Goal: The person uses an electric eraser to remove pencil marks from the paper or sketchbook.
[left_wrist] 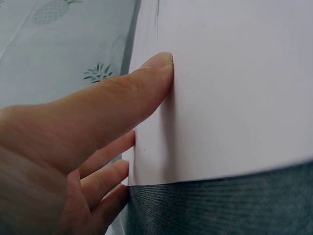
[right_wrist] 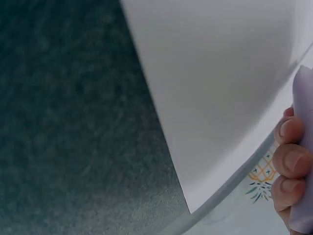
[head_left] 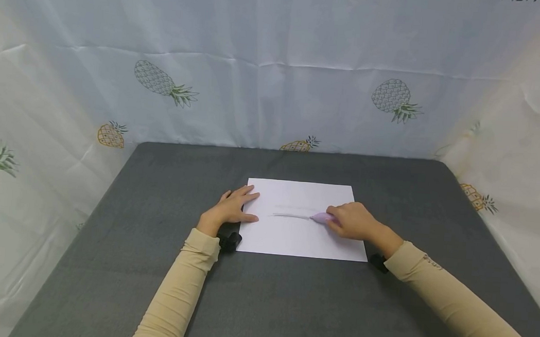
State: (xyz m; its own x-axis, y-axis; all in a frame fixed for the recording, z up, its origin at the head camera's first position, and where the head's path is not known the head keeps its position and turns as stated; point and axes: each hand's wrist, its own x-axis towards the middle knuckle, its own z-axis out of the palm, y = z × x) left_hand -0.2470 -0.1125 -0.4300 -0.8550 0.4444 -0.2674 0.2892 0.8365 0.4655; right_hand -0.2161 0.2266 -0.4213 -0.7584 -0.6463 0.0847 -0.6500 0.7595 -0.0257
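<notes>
A white sheet of paper [head_left: 293, 242] lies flat on the dark grey table. My left hand [head_left: 230, 207] rests at its left edge with fingers spread and the thumb on the sheet. In the left wrist view the thumb [left_wrist: 156, 66] lies over the paper [left_wrist: 234, 107]. Over the sheet's right part, my right hand [head_left: 355, 221] grips a light-purple tapered tool [head_left: 320, 217], tip to the left. Curled fingers [right_wrist: 291, 161] wrap the smooth purple body [right_wrist: 304, 117] in the right wrist view. Thin grey lines [head_left: 290, 215] run left from the tip; whether drawn marks or wires, I cannot tell.
The dark grey table [head_left: 280, 303] has rounded far corners. Behind it and at both sides hangs a pale curtain [head_left: 274, 102] printed with pineapples. Small black wrist devices [head_left: 232, 241] sit at both sleeve cuffs, close to the paper's lower corners.
</notes>
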